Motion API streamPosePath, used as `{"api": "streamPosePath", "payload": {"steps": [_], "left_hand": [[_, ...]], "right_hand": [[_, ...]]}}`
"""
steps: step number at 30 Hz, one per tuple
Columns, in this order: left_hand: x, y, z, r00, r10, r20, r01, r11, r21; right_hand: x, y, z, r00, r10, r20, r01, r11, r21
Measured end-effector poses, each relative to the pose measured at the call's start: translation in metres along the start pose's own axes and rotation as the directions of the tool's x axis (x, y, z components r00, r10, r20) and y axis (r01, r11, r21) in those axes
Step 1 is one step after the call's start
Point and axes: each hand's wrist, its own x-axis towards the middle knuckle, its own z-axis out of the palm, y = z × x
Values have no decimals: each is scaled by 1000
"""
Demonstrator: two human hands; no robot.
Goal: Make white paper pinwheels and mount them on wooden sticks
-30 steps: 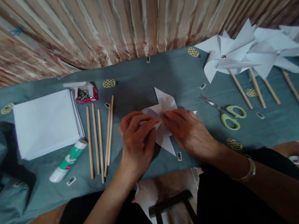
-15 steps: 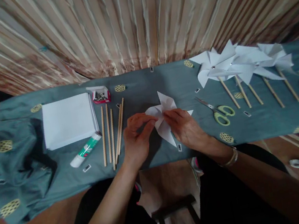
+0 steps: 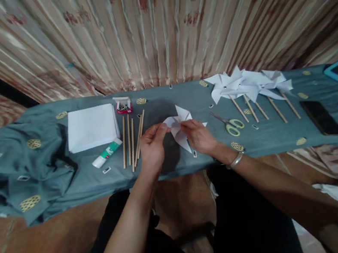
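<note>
Head cam: L hand [image 3: 153,146] pinches paper's [image 3: 179,135] near tip, R hand's [image 3: 201,136] fingers narrow by its centre; it's betw. 5 sticks [image 3: 132,143] & scissors [image 3: 226,123]. Prob. folding step; next move likely needs tips held at centre.

Tabletop cloth [image 3: 277,135]: gray-grn w/ yel pineapples [image 3: 30,203]. Box [image 3: 129,106] nr rear edge: red/wht. Held paper [image 3: 179,134]: wht. Scissor handles [image 3: 231,123]: lt grn.

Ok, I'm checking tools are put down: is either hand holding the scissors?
No, the scissors lie on the cloth, apart from the left hand and the right hand, which are both at the folded paper.
</note>
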Motion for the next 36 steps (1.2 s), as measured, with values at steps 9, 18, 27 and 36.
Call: {"api": "streamPosePath", "payload": {"steps": [9, 18, 27, 36], "left_hand": [[-19, -29, 0, 914, -379, -144, 334, 905, -263], [-12, -25, 21, 781, -623, -37, 507, 668, -545], [-10, -28, 28, 817, -576, 31, 508, 693, -512], [-4, -32, 29, 860, -505, 76, 482, 753, -449]], "right_hand": [[0, -4, 6, 999, 52, -3, -52, 999, -2], [0, -7, 3, 998, 62, 13, -62, 998, 30], [-4, -6, 3, 997, 73, -26, -71, 994, 78], [-4, 1, -1, 996, 16, -89, -9, 997, 79]]}}
